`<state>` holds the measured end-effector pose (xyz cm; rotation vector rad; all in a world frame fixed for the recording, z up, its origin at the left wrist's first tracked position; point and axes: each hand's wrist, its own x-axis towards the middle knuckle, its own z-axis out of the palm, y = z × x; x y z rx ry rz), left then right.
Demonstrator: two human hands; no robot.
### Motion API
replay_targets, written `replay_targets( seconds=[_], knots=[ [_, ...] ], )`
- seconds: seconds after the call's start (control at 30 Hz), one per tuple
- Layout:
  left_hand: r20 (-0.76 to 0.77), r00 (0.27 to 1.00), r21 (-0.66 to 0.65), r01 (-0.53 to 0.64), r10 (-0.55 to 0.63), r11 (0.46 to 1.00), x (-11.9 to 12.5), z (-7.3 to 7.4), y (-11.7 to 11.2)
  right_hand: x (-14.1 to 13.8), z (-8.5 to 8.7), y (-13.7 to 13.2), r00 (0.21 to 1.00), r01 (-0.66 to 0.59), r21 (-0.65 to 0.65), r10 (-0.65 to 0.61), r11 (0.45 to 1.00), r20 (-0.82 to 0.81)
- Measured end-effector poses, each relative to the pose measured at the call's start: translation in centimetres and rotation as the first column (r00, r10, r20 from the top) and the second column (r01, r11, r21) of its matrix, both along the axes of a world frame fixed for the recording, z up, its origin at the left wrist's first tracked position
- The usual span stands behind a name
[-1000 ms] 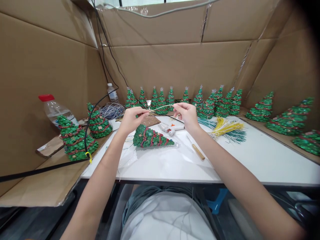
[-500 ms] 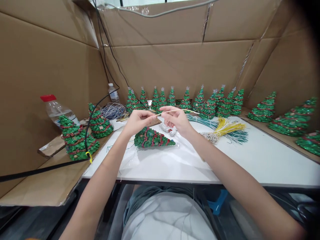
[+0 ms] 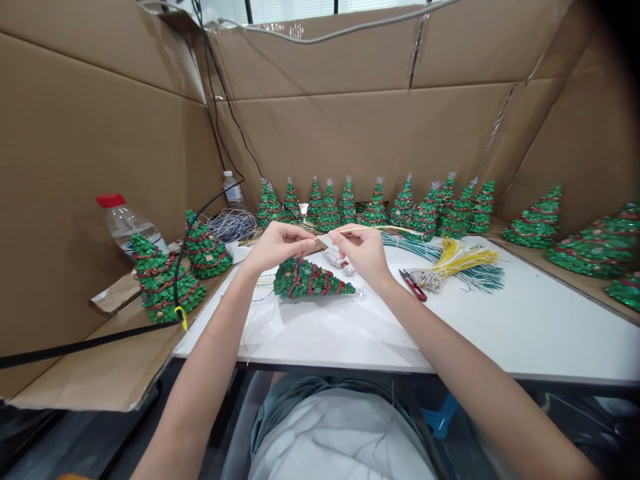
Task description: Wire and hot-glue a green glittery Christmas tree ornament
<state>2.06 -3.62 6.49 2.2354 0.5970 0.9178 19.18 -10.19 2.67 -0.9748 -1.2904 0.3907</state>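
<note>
Your white rectangular tabletop (image 3: 500, 333) sits inside tall brown cardboard walls (image 3: 350, 133), with a row of small green beaded cone trees trimmed in red (image 3: 375, 203) standing upright along the back edge. One more green beaded cone tree with red garland (image 3: 313, 279) lies on its side on the table just below your hands. It looks light but knobbly, and its beads could probably be knocked loose, so I judge it best taken around the wide base end rather than by the tip.

To the right of it lies a bundle of yellow and green thin wires (image 3: 453, 260), with small red-handled snips (image 3: 413, 285) just beside it. A clear plastic water bottle with a red cap (image 3: 123, 223) lies at the far left.

Your left hand (image 3: 277, 243) is pinched shut on one end of a thin pale yellow wire (image 3: 370, 230). Your right hand (image 3: 363, 252) pinches the same wire a little farther along, and the free length arcs away to the right above the table. It looks springy, slight and likely slippery, so grip it with fingertips close to where you bend it.
</note>
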Motion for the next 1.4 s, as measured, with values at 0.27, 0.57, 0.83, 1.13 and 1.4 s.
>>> replay_targets(
  seconds=[0.27,0.57,0.83,1.13,1.4],
  knots=[
    [-0.072,0.997,0.053,0.007,-0.003,0.999,0.14,0.03,-0.11,-0.43,-0.29,0.24,0.998,-0.069,-0.052,0.070,0.996,0.010],
    [-0.088,0.996,0.041,0.030,-0.026,0.999,-0.23,-0.01,0.24,-0.40,-0.33,0.04,0.996,-0.071,-0.057,0.074,0.996,0.059],
    [-0.043,0.998,-0.002,0.050,-0.050,0.999,-0.35,0.04,0.11,0.02,-0.54,0.26,0.994,-0.108,-0.057,0.108,0.992,-0.009],
    [0.062,0.994,-0.016,0.096,-0.095,0.995,-0.24,-0.33,0.42,-0.03,-0.34,0.21,0.981,-0.183,-0.073,0.177,0.980,-0.082],
    [0.033,0.996,-0.051,0.090,-0.088,0.995,-0.25,-0.31,0.28,0.03,-0.32,0.22,0.954,-0.279,-0.110,0.262,0.954,-0.144]
  ],
)
